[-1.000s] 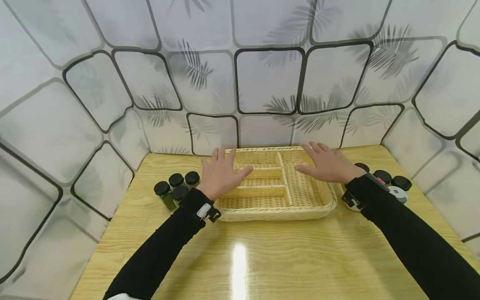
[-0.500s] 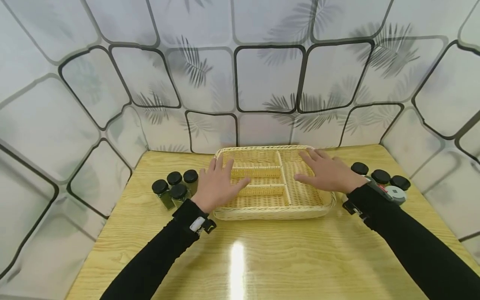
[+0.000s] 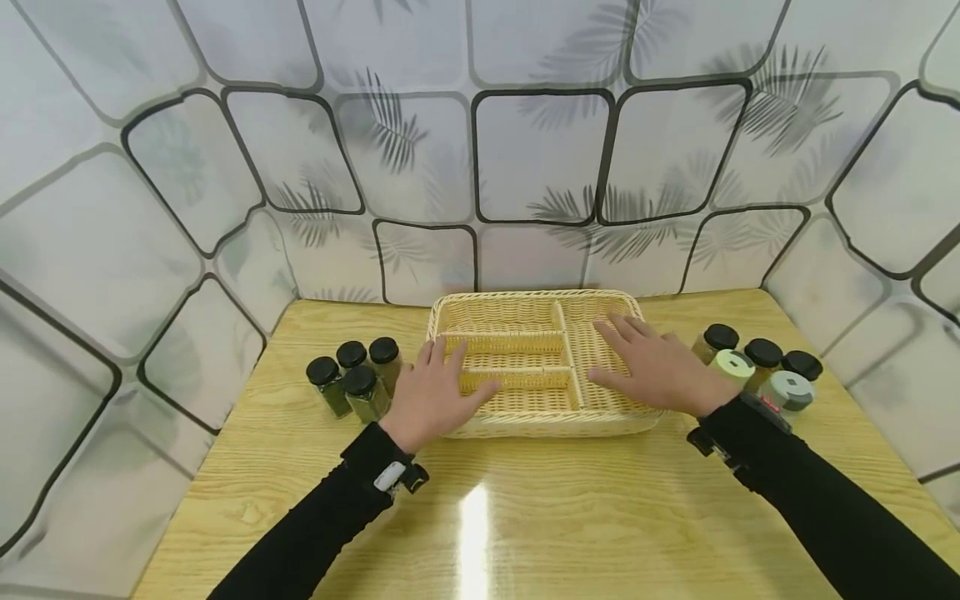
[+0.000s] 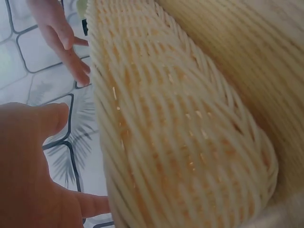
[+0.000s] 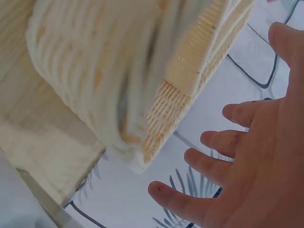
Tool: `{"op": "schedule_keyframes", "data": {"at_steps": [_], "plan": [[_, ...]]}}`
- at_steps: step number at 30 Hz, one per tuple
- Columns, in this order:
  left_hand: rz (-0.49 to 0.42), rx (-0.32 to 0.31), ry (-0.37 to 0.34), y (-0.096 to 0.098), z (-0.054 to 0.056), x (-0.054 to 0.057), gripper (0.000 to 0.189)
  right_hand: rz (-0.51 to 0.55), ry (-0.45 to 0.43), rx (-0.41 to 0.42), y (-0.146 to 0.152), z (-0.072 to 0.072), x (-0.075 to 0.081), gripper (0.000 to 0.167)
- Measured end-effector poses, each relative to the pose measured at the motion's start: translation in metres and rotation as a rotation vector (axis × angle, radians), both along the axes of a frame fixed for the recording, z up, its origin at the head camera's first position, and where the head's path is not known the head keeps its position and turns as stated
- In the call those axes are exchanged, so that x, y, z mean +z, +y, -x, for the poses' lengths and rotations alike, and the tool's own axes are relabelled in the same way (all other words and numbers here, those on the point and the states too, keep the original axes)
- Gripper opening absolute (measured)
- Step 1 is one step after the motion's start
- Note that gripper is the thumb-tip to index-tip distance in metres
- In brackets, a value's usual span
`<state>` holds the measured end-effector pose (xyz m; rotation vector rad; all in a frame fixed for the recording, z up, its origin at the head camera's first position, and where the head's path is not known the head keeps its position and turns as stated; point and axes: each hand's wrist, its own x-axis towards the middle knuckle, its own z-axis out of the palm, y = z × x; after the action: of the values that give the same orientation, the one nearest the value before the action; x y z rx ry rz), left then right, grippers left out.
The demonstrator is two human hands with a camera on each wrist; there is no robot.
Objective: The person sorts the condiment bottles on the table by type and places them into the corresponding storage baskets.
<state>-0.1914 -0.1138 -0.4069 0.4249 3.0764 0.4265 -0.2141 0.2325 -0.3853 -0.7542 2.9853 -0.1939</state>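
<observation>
A pale wicker basket (image 3: 517,422) with dividers sits on the wooden table, and its compartments look bare. My left hand (image 3: 433,398) hovers over its left end, fingers spread. Above the right end is my right hand (image 3: 660,367), its fingers spread too and gripping nothing. The left wrist view has the basket's woven side (image 4: 161,118) beside the left hand (image 4: 28,166); whether a finger touches the rim I cannot tell. In the right wrist view the right hand (image 5: 256,156) is apart from the basket (image 5: 85,66).
Left of the basket stand several glass jars with black lids (image 3: 361,381). On the right are more black-lidded jars (image 3: 763,353), a jar with a yellow-green top (image 3: 732,365) and one with a whitish top (image 3: 787,389). A patterned cloth (image 3: 540,158) hangs behind the table (image 3: 570,517).
Both hands have drawn slightly back towards me, the left also a little leftward. More of the basket's rim and of the right-hand jars shows now. The basket has stayed in place.
</observation>
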Motion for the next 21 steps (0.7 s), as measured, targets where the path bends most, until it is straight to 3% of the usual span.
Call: {"op": "schedule_keyframes", "data": {"at_steps": [9, 21], "plan": [[-0.037, -0.012, 0.031, -0.002, -0.005, -0.009, 0.093, -0.052, 0.133, -0.023, 0.001, -0.003, -0.014, 0.074], [-0.117, -0.026, 0.062, -0.004, -0.007, -0.027, 0.086, 0.009, 0.164, -0.118, 0.006, -0.010, -0.036, 0.065]]}}
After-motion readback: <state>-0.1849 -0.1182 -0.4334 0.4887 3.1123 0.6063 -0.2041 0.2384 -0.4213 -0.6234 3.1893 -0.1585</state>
